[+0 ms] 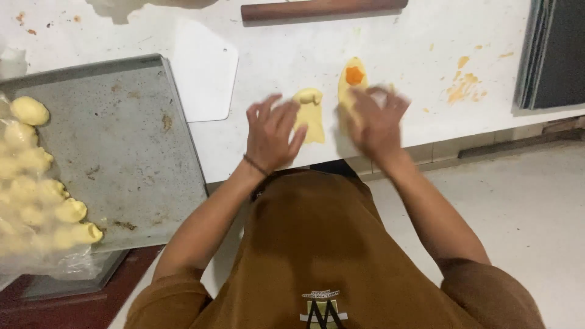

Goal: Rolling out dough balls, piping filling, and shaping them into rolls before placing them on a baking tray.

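— Left of the hands? Tray (122, 152) on the table (292, 55), dough balls (36, 183) along its left edge, scraper (204, 70) just right of it.

— Behind? Rolling pin (323, 8) at the far edge.

— Between the hands? Rolled dough (311, 113); filled dough (352, 76) just right.

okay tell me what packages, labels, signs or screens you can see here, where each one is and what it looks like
Clear plastic bag: far left, over the edge of the grey baking tray, crumpled and see-through, covering pale yellow dough pieces.
Printed emblem: bottom centre on the person's brown shirt, small, white and yellowish.
No signs or screens in view.
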